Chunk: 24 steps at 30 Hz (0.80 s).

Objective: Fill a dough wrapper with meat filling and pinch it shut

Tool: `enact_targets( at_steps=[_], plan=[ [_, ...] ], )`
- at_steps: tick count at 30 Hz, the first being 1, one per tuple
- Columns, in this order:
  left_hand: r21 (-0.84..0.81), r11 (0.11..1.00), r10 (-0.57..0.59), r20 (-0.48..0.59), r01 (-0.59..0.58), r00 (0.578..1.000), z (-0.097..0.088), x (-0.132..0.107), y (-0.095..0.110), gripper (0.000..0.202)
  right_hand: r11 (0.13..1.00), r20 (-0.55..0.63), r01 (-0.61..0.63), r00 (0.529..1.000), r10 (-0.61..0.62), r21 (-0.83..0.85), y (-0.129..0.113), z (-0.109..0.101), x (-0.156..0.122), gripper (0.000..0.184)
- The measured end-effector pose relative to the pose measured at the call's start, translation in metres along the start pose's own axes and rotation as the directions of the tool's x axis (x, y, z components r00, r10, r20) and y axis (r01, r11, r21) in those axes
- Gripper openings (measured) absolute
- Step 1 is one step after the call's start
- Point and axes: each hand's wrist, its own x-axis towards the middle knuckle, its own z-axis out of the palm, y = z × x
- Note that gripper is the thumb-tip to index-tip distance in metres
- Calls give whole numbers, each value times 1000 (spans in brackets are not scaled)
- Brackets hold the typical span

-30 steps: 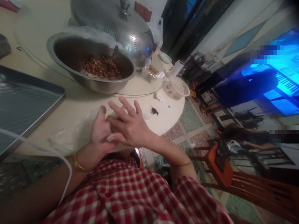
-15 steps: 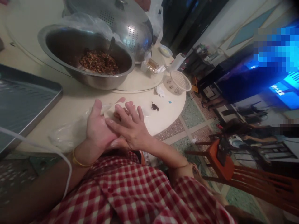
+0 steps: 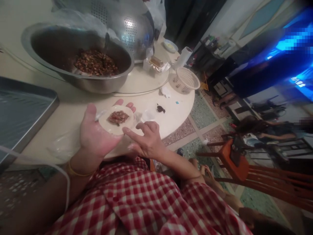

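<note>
A round, pale dumpling wrapper lies flat across the palm and fingers of my left hand, which is turned up with its thumb out to the side. On the wrapper's middle sits a lump of minced filling. My right hand is close by on the right, its index fingertip at the wrapper's near edge. Its other fingers are bent and apart, with nothing in them. Beyond both hands a large steel bowl holds more chopped filling with a spoon handle standing in it.
A metal tray lies at the left with a white cable before it. A perforated steel colander is behind the bowl. A plastic basket, a crumpled tissue and a dark scrap are on the right. An orange chair stands beyond.
My right hand has drawn back from over my left palm, its fingers now more bent. The wrapper and filling have come into plain view. The camera view has shifted slightly.
</note>
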Motion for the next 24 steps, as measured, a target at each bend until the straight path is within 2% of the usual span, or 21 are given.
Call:
enact_targets(
  at_steps=[3,5,6,7,8,10,11,12,13,14,15,16,17,19,20,21,22,24],
  plan=[
    [6,1000,12,-1,-12,1000,-1,1,0,66,995,-36,3,999,1,103,2,-1,-2,53],
    [21,1000,22,11,-22,1000,-2,2,-1,65,958,25,-68,998,64,280,1,-3,-1,56],
    [31,999,17,14,-18,1000,-2,2,-2,65,900,96,-151,988,122,410,1,-3,1,59],
    [41,999,12,15,-13,1000,-3,2,-2,65,796,193,-267,962,191,544,1,-4,3,62],
    [49,999,8,15,-9,1000,-3,2,-3,66,642,307,-402,915,261,653,2,-4,6,64],
    [59,998,4,14,-5,1000,-4,3,-5,67,276,529,-625,773,351,730,5,-4,11,65],
    [62,998,9,17,-10,1000,-5,3,-5,68,129,609,-686,704,367,716,8,-3,13,63],
    [64,998,15,23,-16,1000,-6,4,-6,68,36,655,-717,654,378,696,11,-2,15,61],
    [65,998,18,27,-19,999,-6,4,-6,69,3,667,-727,631,395,686,13,-1,16,59],
    [67,998,20,27,-22,999,-7,4,-6,69,29,649,-726,632,424,687,15,0,16,56],
    [69,997,21,26,-23,999,-7,4,-7,69,114,598,-711,657,460,694,17,1,15,52],
    [70,997,20,22,-22,1000,-7,4,-7,69,254,515,-679,705,488,689,18,2,13,48],
    [70,997,15,15,-16,1000,-6,4,-7,69,434,413,-624,769,488,650,18,3,11,45],
    [69,998,13,19,-14,1000,-5,3,-6,68,787,215,-435,901,377,437,17,7,6,41],
    [66,998,15,32,-17,999,-5,2,-5,68,901,136,-314,949,285,299,17,8,3,41],
    [62,998,18,47,-21,999,-5,2,-5,68,964,72,-201,979,191,176,16,9,0,41],
    [54,998,22,59,-25,998,-5,2,-4,67,989,18,-116,993,115,87,15,10,-3,40],
    [34,999,18,68,-20,997,-6,3,-3,66,1000,-71,-21,997,22,18,15,11,-6,37]
  ],
)
